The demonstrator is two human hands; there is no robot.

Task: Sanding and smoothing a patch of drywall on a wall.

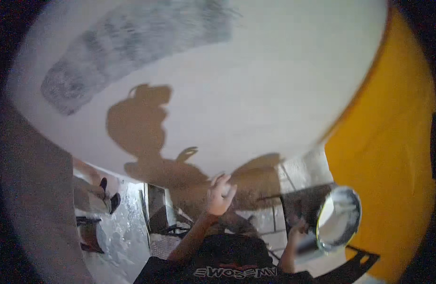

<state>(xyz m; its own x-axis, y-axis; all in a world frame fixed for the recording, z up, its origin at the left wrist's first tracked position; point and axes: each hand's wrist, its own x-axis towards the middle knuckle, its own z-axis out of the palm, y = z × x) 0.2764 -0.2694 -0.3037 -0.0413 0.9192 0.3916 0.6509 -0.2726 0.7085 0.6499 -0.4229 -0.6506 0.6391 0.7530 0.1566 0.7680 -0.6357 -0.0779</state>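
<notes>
**Surfaces and finishes up here, as they look**

The white wall point(256, 85) in front of me is matt, a bit chalky, with a rough grey streaky patch point(133, 42) where the coat looks thin and brushy. The side wall point(393, 142) is flat orange, smooth and matt too. The bucket point(338, 218) by my right hand point(297, 227) looks like metal, shiny rim, glossy wet white inside. Floor tiles point(270, 222) down below look dull and splattered. My shirt point(227, 265) is dark cloth.
</notes>
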